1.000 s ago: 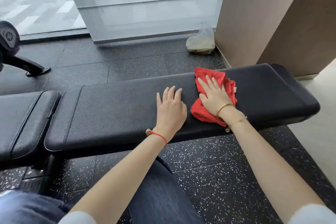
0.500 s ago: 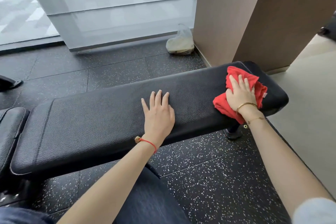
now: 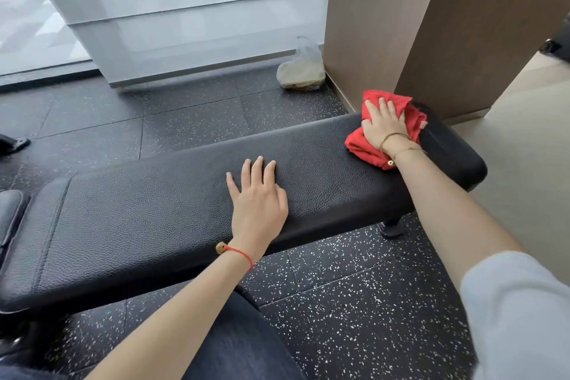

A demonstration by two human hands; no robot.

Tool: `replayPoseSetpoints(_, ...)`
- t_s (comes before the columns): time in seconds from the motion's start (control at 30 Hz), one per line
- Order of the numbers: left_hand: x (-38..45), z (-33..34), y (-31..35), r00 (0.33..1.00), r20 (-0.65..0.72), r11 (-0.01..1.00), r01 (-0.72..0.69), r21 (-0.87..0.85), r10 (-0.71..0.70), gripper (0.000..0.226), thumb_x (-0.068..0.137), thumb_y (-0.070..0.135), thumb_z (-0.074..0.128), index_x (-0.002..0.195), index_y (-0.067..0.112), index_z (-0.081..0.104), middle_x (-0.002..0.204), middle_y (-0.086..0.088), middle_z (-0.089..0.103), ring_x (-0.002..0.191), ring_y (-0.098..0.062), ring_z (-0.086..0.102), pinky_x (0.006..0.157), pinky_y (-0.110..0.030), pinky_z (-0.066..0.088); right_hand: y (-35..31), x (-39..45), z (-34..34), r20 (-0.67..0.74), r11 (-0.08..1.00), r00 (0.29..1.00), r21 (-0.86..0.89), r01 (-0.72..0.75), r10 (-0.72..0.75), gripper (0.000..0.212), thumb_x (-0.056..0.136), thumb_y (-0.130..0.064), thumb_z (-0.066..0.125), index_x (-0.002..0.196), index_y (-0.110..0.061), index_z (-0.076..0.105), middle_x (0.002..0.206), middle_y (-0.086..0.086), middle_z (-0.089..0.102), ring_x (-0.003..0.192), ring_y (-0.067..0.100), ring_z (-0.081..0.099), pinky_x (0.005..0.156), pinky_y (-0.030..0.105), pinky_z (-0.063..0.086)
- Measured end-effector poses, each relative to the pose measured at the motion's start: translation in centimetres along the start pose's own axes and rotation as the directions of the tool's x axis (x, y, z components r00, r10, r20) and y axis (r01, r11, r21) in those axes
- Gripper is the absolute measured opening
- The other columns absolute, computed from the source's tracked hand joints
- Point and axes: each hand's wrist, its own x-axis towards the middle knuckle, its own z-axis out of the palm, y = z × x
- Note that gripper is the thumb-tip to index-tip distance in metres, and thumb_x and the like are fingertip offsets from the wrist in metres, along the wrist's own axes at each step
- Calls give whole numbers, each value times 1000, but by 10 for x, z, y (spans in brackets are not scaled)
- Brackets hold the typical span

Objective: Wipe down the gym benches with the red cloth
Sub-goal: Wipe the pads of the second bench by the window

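A person leans over a long black padded gym bench (image 3: 172, 219) with a pebbled vinyl top, wiping it with a crumpled red cloth (image 3: 364, 145). The right hand (image 3: 384, 126) lies flat on the cloth, fingers extended and close together, palm pressing the fabric down rather than pinching it. The cloth sits on top of the bench close to its right end, short of the rounded end cap, with folds bunched out from under the palm on both sides. The left hand (image 3: 259, 203) rests empty on the middle of the bench top, fingers slightly spread, apparently bracing the body.

The step in hand appears to be a wiping pass along the top surface, now almost at the bench's right end. The next move would likely call for carrying the cloth over the end cap and down the near edge, keeping the palm's pressure even so the loose folds do not slip free. A second pad (image 3: 9, 219) adjoins the bench's left end.
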Motion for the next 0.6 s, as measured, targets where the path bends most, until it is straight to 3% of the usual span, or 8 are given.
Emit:
replayPoseSetpoints(0.17,1,-1,0,1000,-16,1000,12,-12,-12,52,92,31,33,141,18,44,152,-6,40,144,-27,29,118,-60,16,-51,-27,16,34,977,977,23,210,-210,58,97,-33,32,152,-26,15,162,5,5,149,22,2,118,46,0)
replayPoseSetpoints(0.3,1,-2,0,999,-33,1000,13,-17,-14,53,90,33,31,139,18,46,150,-6,42,143,-27,31,117,-61,18,-47,-78,27,-3,962,963,42,270,-270,60,97,-34,33,153,-27,11,162,4,2,149,21,-1,119,44,-3)
replayPoseSetpoints(0.6,-2,-1,-3,1000,15,1000,-8,10,8,51,97,31,32,147,19,37,157,-6,33,149,-27,21,119,-59,12,43,-100,12,-158,996,984,49,-73,80,59,97,-32,34,153,-25,15,161,8,7,148,27,4,120,46,2)
